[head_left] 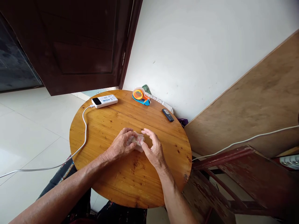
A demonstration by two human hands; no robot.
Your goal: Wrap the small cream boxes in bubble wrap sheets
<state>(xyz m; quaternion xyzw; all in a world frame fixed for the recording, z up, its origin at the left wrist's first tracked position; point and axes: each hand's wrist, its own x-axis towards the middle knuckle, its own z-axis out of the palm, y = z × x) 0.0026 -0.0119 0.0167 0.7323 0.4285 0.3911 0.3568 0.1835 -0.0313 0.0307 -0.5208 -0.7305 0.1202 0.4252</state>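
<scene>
Head view. Landmark: crumpled translucent packet (pixel 138 140), on the round wooden table (pixel 140 193) between both hands, probably flanked so it stays steady.
Left hand (pixel 121 143): half-curled, fingers over the packet's left part; firm grip or mere touch, cannot tell.
Right hand (pixel 154 151): thumb and fingers well apart, thumb tip at the packet's right edge.
Beyond the packet: power bank (pixel 108 100), leftward; tape dispenser (pixel 140 101); dark handset (pixel 167 115), rightward; likely set back for elbow room.
</scene>
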